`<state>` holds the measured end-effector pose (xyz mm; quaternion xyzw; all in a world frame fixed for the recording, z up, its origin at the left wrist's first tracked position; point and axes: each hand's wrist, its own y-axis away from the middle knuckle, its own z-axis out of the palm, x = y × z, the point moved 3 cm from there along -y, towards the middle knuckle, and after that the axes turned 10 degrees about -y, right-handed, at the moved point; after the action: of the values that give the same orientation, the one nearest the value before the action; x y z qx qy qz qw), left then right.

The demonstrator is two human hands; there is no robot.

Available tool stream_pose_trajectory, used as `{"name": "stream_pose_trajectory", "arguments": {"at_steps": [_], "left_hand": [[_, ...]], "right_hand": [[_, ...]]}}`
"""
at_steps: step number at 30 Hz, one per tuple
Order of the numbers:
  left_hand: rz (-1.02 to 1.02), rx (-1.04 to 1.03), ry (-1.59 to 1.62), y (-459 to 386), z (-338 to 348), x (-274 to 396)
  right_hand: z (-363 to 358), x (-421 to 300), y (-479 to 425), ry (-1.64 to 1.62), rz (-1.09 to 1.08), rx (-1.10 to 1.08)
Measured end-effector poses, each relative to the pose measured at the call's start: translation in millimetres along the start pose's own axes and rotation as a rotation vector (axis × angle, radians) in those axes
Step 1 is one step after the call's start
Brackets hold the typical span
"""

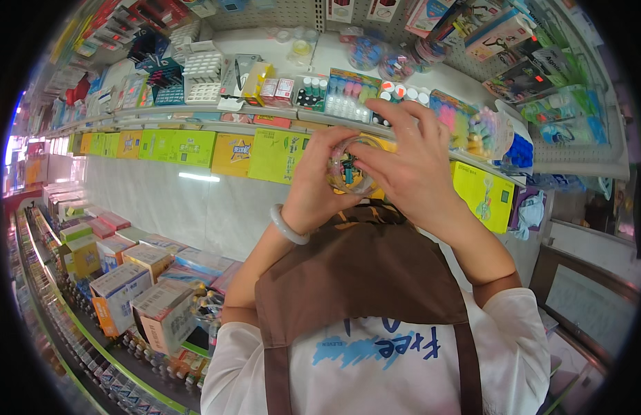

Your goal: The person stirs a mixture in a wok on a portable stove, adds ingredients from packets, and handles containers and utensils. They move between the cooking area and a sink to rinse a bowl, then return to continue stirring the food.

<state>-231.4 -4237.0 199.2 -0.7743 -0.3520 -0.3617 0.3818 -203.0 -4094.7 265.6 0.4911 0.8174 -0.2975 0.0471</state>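
My left hand [320, 174], with a pale bangle [288, 224] at the wrist, is wrapped around a clear round plastic tub [332, 165]. The tub's open top faces me, and small dark-green and yellow pieces [350, 175] show inside, possibly binder clips. Over the tub's rim, my right hand [411, 166] dips its thumb and a finger into the opening, while its other fingers spread above the shelf. Whether those fingertips pinch a piece cannot be made out.
Before me, a white shelf [279, 52] carries stationery: bottles with white caps [398, 93], highlighters [484, 132] and several clear tubs [366, 52]. Yellow and green boxes [178, 147] line the level below. Cartons [162, 314] stand on a lower display at left.
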Motion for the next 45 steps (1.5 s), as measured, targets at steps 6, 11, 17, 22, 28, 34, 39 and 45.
{"name": "stream_pose_trajectory", "arguments": {"at_steps": [6, 11, 17, 22, 28, 34, 39, 45], "left_hand": [[-0.072, -0.063, 0.068, 3.9, 16.9, -10.9], [-0.156, -0.168, 0.054, 2.1, 28.1, -17.6], [-0.148, -0.165, 0.073, 7.0, 42.8, -32.6], [-0.19, -0.251, 0.074, 9.9, 55.2, -44.2], [-0.29, -0.288, 0.129, 26.5, 79.8, -87.4], [-0.36, -0.315, 0.082, 49.1, 98.2, -135.5], [-0.397, -0.365, 0.01, 50.2, 97.0, -132.2], [-0.243, -0.363, -0.049, 20.0, 95.5, -83.8]], "right_hand": [[20.5, 7.2, 5.5, 0.0, 0.099, -0.068], [32.1, 27.2, 19.7, -0.128, 0.146, 0.04], [40.8, 52.7, 36.8, -0.47, 0.32, 0.077], [56.8, 76.7, 63.9, -0.6, 0.485, 0.028], [82.8, 106.5, 95.7, -1.027, 0.926, 0.152], [163.4, 173.9, 178.8, -0.186, 0.929, -0.178], [162.7, 157.4, 165.9, -0.085, 0.985, -0.193], [97.7, 87.0, 83.2, -0.727, 0.365, -0.063]]}}
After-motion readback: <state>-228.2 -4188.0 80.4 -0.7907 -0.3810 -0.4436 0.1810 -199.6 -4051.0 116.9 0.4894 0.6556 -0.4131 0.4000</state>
